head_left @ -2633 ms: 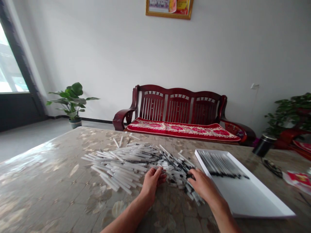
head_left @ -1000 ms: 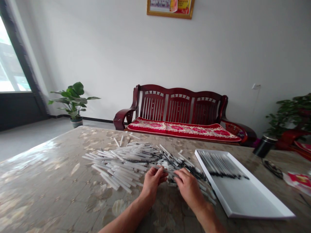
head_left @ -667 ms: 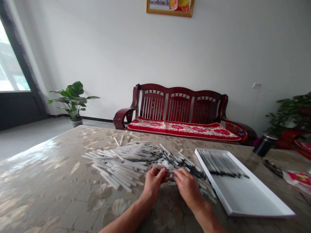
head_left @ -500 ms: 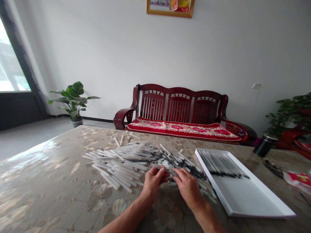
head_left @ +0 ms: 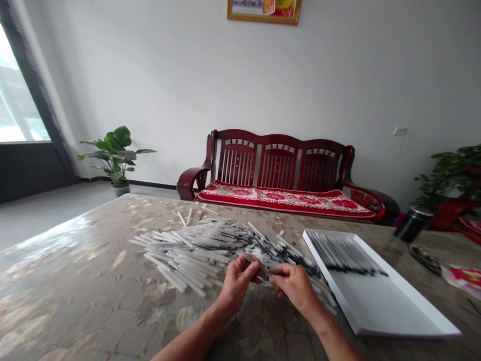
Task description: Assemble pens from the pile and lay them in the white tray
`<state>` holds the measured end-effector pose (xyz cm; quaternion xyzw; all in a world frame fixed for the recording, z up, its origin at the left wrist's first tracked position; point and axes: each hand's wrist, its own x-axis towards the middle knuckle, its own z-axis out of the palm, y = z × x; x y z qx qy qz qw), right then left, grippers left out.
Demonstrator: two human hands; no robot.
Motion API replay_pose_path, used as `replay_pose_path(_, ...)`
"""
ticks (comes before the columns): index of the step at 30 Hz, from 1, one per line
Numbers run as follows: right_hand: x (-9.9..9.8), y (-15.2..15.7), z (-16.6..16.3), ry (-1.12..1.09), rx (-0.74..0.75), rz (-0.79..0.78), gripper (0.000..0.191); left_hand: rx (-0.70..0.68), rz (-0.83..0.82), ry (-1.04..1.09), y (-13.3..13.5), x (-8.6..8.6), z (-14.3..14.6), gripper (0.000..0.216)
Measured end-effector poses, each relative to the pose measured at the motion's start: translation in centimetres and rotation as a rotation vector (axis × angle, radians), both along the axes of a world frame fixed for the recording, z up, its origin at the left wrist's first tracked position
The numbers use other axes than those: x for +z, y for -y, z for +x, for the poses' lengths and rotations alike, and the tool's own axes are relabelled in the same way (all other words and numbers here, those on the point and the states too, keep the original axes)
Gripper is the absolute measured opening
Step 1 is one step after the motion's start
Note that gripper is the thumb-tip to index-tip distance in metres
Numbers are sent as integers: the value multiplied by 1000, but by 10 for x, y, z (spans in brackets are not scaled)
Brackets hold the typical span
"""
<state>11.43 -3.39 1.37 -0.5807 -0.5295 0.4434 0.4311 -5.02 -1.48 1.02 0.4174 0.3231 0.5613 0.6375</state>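
My left hand [head_left: 240,278] is closed around a slim translucent pen [head_left: 265,271], held just above the table. At the pen's right end, the thumb and fingers of my right hand [head_left: 291,285] are pinched together, partly hiding that end. Behind my left hand spreads a heap of whitish pen barrels [head_left: 195,253], lying in many directions. Black and clear pen parts [head_left: 280,245] lie loose behind and beside my right hand. On the right stands a shallow white box [head_left: 391,306] with a row of black-ended pens [head_left: 338,253] along its far part.
The table [head_left: 93,306] has a patterned, glossy cover. Behind it stands a dark red wooden bench [head_left: 278,165] with a red floral cushion. A black cylinder [head_left: 413,224], a dark cable [head_left: 424,259] and a red and white packet [head_left: 464,278] lie right of the box.
My right hand has turned and its fingers have curled into a pinch at the pen's end. My left hand has stayed nearly in place. The view has shifted slightly.
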Motion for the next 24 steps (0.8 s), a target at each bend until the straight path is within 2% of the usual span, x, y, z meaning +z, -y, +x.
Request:
replay_pose_path(5, 8, 5, 5, -233, 126, -138, 27, -71, 50, -19, 1, 0, -3, 41)
replay_pose_path(10, 3, 1, 11, -350, 228, -271, 39, -97, 35, -25, 2, -1, -2, 43)
replay_pose_path(12, 0, -1, 11, -364, 206, -277, 41, -79, 15, -4, 2, -2, 0, 42)
replay_pose_path(16, -1, -4, 8, -379, 81, -165, 39, -8, -38, 53, 2, -3, 3, 38)
replay_pose_path(21, 1, -5, 10, -305, -53, -85, 38, 161, -129, 144, -4, 1, -2, 40)
replay_pose_path(24, 1, -7, 11, -399, -122, -60, 41, 225, -184, 227, -8, 2, -5, 43)
